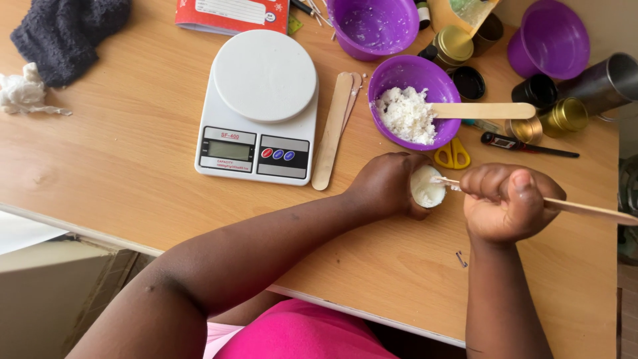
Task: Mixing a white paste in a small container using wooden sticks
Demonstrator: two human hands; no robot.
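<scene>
- Small round container (426, 187) filled with white wax: stands on the counter (133, 159), just in front of the purple bowl (399, 80) of white flakes.
- Left hand (385, 186): wrapped around the container from its left side; fingers clamped on its wall, forearm running diagonally from lower left.
- Right hand (505, 203): closed in a fist around a thin wooden stick (591, 211), thumb on top; fingers clamped on the stick, whose tip touches the wax surface. Forearm rises straight from the lower edge.
- Flat wooden spatula (482, 110): rests in the purple bowl, handle pointing right.
- Yellow scissors (452, 156): lie between bowl and hands.
- White digital scale (259, 106): left of the bowl, two flat wooden sticks (334, 129) beside it.
</scene>
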